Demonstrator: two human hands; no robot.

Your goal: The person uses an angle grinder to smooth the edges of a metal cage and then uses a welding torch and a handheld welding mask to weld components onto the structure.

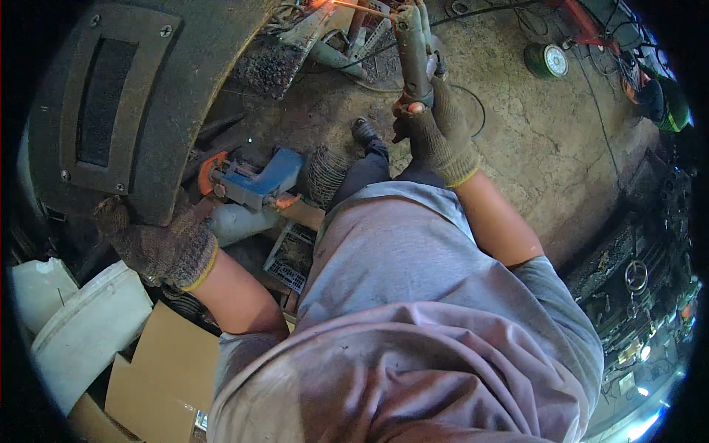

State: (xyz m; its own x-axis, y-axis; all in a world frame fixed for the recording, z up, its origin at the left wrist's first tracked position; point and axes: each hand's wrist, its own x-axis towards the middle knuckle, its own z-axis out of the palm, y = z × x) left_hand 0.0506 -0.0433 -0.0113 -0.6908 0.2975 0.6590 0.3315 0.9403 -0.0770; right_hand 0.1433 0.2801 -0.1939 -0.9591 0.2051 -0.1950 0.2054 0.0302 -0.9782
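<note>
My left hand (164, 247), in a dark knit work glove with a yellow cuff, grips a dark hand-held welding shield (173, 96) at its lower edge. The shield has a rectangular window in a screwed-on frame; its handle is hidden by the shield and glove. My right hand (443, 136), gloved alike, is closed round a grey, tube-shaped electrode holder (413, 63). From the holder's far end a thin welding rod (362, 8) points left, orange light glowing at its tip near metal parts (314, 33) at the top edge.
Below the shield lie a blue-and-orange power tool (258, 177), a coil of wire (325, 176) and a grey plastic crate (290, 258). Cardboard (166, 369) lies lower left. Cables cross the concrete floor (532, 140) near a green spool (545, 60). Dark racks with metal parts (628, 273) stand right.
</note>
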